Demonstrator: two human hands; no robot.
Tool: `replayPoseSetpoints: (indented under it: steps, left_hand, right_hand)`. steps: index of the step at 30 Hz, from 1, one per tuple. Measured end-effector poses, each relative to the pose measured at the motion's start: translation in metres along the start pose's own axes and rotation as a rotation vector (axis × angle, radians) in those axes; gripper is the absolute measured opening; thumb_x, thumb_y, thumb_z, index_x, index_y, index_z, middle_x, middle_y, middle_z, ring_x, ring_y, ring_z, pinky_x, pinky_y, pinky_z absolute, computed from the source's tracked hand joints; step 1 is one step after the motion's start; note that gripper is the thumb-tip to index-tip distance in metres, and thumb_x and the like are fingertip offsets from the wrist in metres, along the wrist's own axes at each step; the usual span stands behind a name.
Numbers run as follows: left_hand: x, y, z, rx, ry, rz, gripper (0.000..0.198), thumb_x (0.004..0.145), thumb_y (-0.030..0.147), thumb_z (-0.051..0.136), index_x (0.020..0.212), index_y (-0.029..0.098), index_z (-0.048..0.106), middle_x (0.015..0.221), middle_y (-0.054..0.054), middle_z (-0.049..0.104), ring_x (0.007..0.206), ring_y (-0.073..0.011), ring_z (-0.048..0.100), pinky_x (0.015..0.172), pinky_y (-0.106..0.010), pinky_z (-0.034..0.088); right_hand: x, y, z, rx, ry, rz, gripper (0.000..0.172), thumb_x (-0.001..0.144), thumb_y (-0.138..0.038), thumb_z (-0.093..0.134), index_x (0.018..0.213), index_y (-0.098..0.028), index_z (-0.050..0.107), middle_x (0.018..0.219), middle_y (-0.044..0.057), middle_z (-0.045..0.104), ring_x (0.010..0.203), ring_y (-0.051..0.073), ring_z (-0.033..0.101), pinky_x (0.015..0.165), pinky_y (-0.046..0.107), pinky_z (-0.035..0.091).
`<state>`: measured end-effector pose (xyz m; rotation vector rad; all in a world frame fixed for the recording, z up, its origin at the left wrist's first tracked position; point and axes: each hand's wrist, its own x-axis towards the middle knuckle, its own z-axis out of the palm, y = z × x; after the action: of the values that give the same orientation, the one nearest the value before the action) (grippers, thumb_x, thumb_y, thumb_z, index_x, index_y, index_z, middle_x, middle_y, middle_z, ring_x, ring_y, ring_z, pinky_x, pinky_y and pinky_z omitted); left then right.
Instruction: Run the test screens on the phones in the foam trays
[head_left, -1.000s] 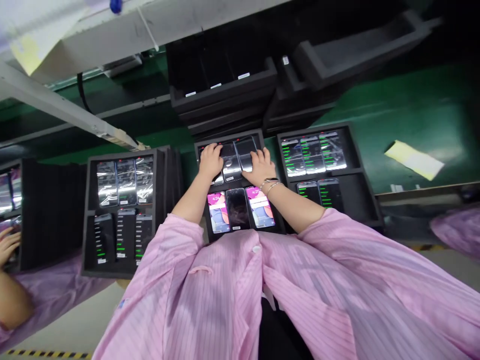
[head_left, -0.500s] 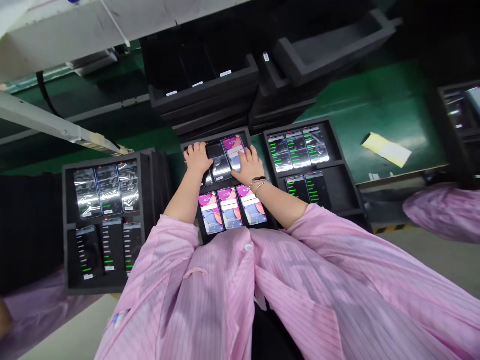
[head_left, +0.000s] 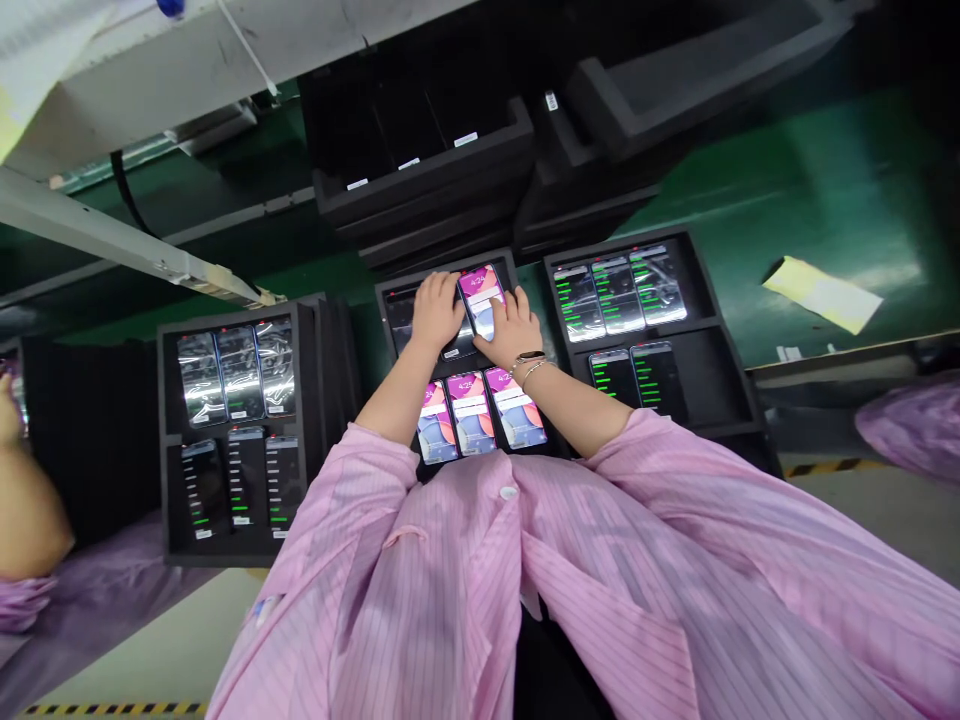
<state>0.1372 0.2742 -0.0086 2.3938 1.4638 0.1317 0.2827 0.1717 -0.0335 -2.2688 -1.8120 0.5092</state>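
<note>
**Four Aglow in a Set of Six**

Seen from the head camera, a person in a pink striped shirt [head_left: 450, 570] works both hands over the middle tray [head_left: 511, 265], which holds six phones in two rows. The right hand [head_left: 514, 330] rests on the upper lit phone [head_left: 478, 283], at the row's right end; the left hand [head_left: 437, 308] covers much of the partly hidden phone [head_left: 456, 346] beside it. No phone is lifted; whether the fingers pinch any edge, one cannot tell. The step appears to be handling phones in place, and the next move seems to call for light, exact fingertips in tight quarters.

By count, four screens in the tray are lit: that one and the three lower lit phones [head_left: 471, 415]. The dark phone [head_left: 401, 312] lies upper left.

The left tray [head_left: 302, 350] carries six phones, the right tray [head_left: 716, 385] five (green lines mark their displays). One yellow-and-white paper [head_left: 823, 293] lies farther right; a co-worker's arm [head_left: 30, 490] shows at far left.
</note>
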Motion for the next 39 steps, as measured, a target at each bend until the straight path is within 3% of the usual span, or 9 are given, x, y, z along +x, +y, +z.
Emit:
replayPoseSetpoints:
  steps: [6,14,19,21,23,28,31,35,39]
  left_hand:
    - [0.002,0.011,0.028,0.0,-0.059,-0.006,0.061,0.104,0.028,0.037,0.164,0.019,0.041,0.177,-0.008,0.029,0.167,-0.0271,0.019,0.138,-0.048,0.015]
    - [0.006,0.019,0.039,-0.018,0.053,-0.132,0.066,0.092,0.016,0.053,0.158,0.018,0.049,0.171,-0.009,0.04,0.16,-0.0282,0.034,0.137,-0.046,0.022]
    - [0.005,0.016,0.035,-0.068,0.026,-0.092,0.058,0.099,0.021,0.051,0.157,0.021,0.049,0.173,-0.008,0.037,0.162,-0.0275,0.03,0.136,-0.047,0.021]
    - [-0.023,0.011,0.029,-0.103,0.052,-0.044,0.054,0.105,0.03,0.047,0.158,0.021,0.046,0.174,-0.01,0.034,0.164,-0.0262,0.026,0.136,-0.048,0.019]
    - [-0.073,0.004,0.024,-0.121,0.112,-0.009,0.054,0.108,0.039,0.044,0.158,0.02,0.045,0.174,-0.013,0.034,0.165,-0.0264,0.025,0.137,-0.049,0.016]
    - [-0.236,-0.012,0.029,-0.15,0.129,-0.024,0.054,0.107,0.048,0.048,0.149,0.016,0.055,0.166,-0.02,0.042,0.161,-0.0337,0.03,0.132,-0.055,0.03]
    - [-0.302,-0.019,0.039,-0.099,0.079,-0.062,0.049,0.104,0.048,0.056,0.141,0.017,0.064,0.162,-0.021,0.046,0.158,-0.0385,0.033,0.127,-0.061,0.036]
    - [-0.318,-0.022,0.041,-0.016,-0.048,-0.121,0.042,0.101,0.045,0.065,0.135,0.023,0.071,0.164,-0.018,0.046,0.159,-0.043,0.03,0.125,-0.066,0.036]
    - [-0.274,-0.016,0.028,0.02,-0.051,-0.178,0.055,0.101,0.051,0.062,0.148,0.022,0.063,0.172,-0.017,0.035,0.163,-0.0466,0.019,0.127,-0.068,0.033]
  right_hand:
    - [0.0,0.0,-0.001,-0.003,-0.003,-0.01,0.08,0.09,-0.045,0.054,0.16,-0.007,0.039,0.171,0.025,0.033,0.163,0.041,0.015,0.116,0.058,0.035]
    - [-0.005,-0.002,-0.003,0.014,-0.003,-0.011,0.081,0.089,-0.044,0.056,0.159,-0.007,0.04,0.169,0.025,0.034,0.162,0.041,0.016,0.117,0.057,0.034]
    - [0.004,0.003,-0.007,0.008,-0.011,0.006,0.085,0.089,-0.045,0.057,0.163,-0.008,0.035,0.171,0.024,0.032,0.163,0.04,0.014,0.119,0.058,0.033]
    - [0.0,0.007,-0.011,0.014,-0.009,-0.007,0.085,0.092,-0.046,0.056,0.165,-0.009,0.033,0.174,0.023,0.026,0.163,0.039,0.014,0.123,0.059,0.028]
    - [-0.019,0.012,-0.016,0.02,-0.003,-0.087,0.075,0.096,-0.046,0.051,0.162,-0.013,0.04,0.176,0.02,0.023,0.163,0.038,0.017,0.128,0.062,0.018]
    - [-0.133,0.034,-0.02,0.027,-0.068,-0.519,0.048,0.104,-0.049,0.049,0.139,-0.024,0.069,0.154,0.017,0.055,0.146,0.036,0.044,0.129,0.068,0.01]
    - [-0.191,0.047,-0.011,-0.03,-0.076,-0.625,0.044,0.105,-0.047,0.052,0.137,-0.023,0.071,0.15,0.02,0.057,0.139,0.038,0.049,0.124,0.075,0.015]
    - [-0.204,0.047,0.0,-0.115,-0.15,-0.564,0.047,0.105,-0.05,0.054,0.14,-0.024,0.071,0.157,0.024,0.051,0.141,0.041,0.048,0.12,0.08,0.02]
    - [-0.166,0.028,-0.002,-0.139,-0.171,-0.473,0.052,0.103,-0.057,0.054,0.141,-0.024,0.071,0.162,0.024,0.045,0.148,0.047,0.041,0.12,0.081,0.018]
